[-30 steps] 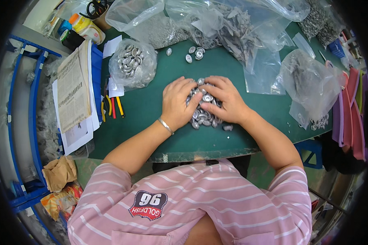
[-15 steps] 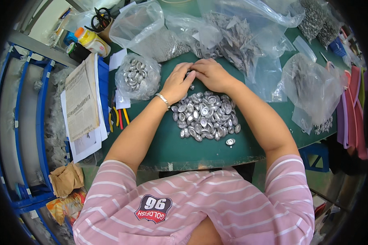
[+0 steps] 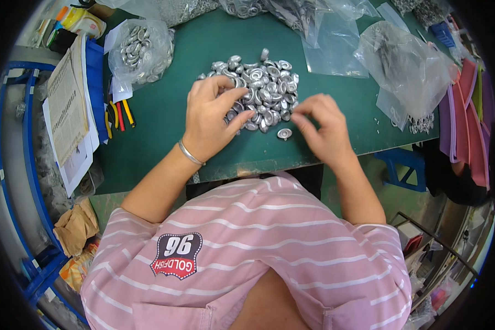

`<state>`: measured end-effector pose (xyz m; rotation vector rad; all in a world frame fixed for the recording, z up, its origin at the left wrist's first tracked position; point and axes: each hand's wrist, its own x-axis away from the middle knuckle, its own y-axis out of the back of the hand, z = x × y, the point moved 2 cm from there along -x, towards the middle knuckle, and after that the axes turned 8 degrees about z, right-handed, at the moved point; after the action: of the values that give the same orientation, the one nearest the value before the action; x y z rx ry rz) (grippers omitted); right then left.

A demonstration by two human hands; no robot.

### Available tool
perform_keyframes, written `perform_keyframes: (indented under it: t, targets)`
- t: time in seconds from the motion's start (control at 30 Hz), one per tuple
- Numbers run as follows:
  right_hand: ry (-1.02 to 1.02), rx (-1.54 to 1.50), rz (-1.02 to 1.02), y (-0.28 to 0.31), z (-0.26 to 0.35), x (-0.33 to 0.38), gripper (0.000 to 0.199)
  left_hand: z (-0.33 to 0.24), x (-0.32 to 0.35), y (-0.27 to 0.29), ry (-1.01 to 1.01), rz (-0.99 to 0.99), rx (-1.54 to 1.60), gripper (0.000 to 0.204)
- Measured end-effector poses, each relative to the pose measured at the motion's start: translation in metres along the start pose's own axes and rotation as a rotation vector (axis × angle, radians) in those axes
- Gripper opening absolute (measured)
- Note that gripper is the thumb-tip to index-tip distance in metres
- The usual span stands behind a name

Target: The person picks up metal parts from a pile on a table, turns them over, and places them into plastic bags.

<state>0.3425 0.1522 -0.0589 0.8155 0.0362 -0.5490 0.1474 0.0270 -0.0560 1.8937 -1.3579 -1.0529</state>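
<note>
Right now I see my left hand [image 3: 208,118] resting on the near left edge of a heap of small round silver metal caps [image 3: 261,87], its fingers [image 3: 232,122] spread loosely over the pieces and touching them rather than clamped on any one. My right hand [image 3: 323,127] sits just beside the heap's right edge, with thumb and forefinger drawn close together; whether they pinch a cap I cannot tell, since the fingertips are turned away from me. One single silver cap [image 3: 284,133] lies apart from the heap, on the near side, just left of the right fingertips. A thin silver bracelet [image 3: 190,153] circles my left wrist.

All of it lies on a dark green table [image 3: 165,137]. Well to the left of the heap stands a clear plastic bag of similar silver caps [image 3: 140,49]. To the right lies a crumpled clear plastic bag with small grey parts [image 3: 407,69], and a flat empty-looking clear bag [image 3: 335,49] lies between it and the heap. At the table's left edge I see a stack of printed papers [image 3: 66,107], and beside it some yellow and red handled tools [image 3: 118,115].
</note>
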Motion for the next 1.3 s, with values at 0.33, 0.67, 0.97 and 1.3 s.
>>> perform_keyframes:
  t: [0.33,0.67,0.97,1.3]
  targets:
    - [-0.263,-0.33,-0.026,-0.024,0.002,0.038,0.014,-0.016,0.002,-0.007,0.098,-0.047,0.177,0.024]
    - [-0.381,-1.511,-0.009,-0.031,0.005,0.051,0.015,-0.033,0.033,-0.028,0.555,0.158,1.937,0.023]
    - [-0.402,-1.11,-0.052,-0.02,-0.004,0.036,0.014,-0.016,0.042,-0.006,0.64,0.022,1.942,0.016]
    - [-0.191,0.081,-0.064,-0.036,0.007,0.008,0.023,-0.006,0.011,-0.015,0.239,-0.063,0.151,0.017]
